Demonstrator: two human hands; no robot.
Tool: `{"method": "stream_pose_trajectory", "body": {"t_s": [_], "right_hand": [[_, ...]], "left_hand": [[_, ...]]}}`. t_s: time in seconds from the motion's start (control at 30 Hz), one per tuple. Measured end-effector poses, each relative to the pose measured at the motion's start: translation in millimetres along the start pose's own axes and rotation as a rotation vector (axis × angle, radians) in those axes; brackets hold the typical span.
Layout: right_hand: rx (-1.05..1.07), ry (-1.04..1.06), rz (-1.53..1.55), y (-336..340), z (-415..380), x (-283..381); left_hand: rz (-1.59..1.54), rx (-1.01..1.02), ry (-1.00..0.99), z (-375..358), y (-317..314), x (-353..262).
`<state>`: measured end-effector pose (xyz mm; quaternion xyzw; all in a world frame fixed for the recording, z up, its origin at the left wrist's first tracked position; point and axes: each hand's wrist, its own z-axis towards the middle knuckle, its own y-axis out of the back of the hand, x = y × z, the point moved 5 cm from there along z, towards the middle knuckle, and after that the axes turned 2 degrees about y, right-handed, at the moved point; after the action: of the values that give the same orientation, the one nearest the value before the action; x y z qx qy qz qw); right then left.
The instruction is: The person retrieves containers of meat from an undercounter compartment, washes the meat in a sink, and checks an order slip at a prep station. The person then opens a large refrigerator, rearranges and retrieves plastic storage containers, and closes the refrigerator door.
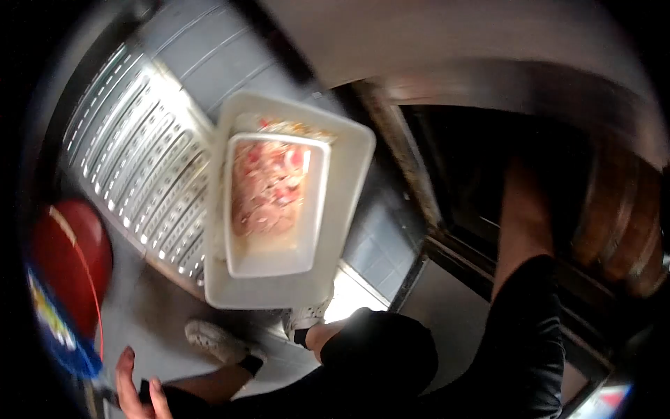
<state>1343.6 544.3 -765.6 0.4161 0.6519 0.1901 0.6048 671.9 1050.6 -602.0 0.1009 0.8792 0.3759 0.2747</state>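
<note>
My left hand [137, 392] is at the lower left edge, its fingers stretched out and apart, with nothing seen in them. It is nearest to a blue printed packet [61, 328] and a dark red rounded object [73, 255]. My right forearm [525, 227], below a black sleeve, reaches into a dark cabinet opening [447, 150]. The right hand itself is lost in the shadow. In the middle, a white tub [293, 264] holds pink raw meat pieces [269, 188] in cloudy liquid. The tub sits inside a larger off-white bin [349, 195], which has food scraps at its far end.
A slotted metal grate [150, 160] lies left of the bin. Grey tiles [216, 49] are beyond it. A blurred metal surface [502, 42] overhangs the cabinet, and a brown curved object [621, 209] stands at far right. My speckled shoes [216, 340] are below the bin.
</note>
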Motion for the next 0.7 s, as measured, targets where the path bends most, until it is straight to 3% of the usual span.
{"method": "stream_pose_trajectory", "body": {"t_s": [0.1, 0.2, 0.27, 0.4, 0.5, 0.7], "right_hand": [[-0.016, -0.008, 0.095, 2, 12, -2], [-0.057, -0.043, 0.305, 8, 15, 0], [-0.057, -0.105, 0.679, 7, 15, 1], [-0.009, -0.328, 1.881, 1, -1, 6], [0.055, -0.425, 2.23, 2, -25, 7], [0.218, -0.612, 2.575, -24, -118, 15]], "left_hand": [[0.057, 0.075, 0.041, 1, -1, 10], [-0.005, -0.042, 0.154, -7, -6, 24], [0.046, -0.022, 0.085, -6, -4, 19], [0.036, -0.01, 0.023, -3, 3, 4], [-0.029, 0.011, -0.074, 0, 6, -1], [-0.137, -0.036, -0.25, 21, 10, -21]]}}
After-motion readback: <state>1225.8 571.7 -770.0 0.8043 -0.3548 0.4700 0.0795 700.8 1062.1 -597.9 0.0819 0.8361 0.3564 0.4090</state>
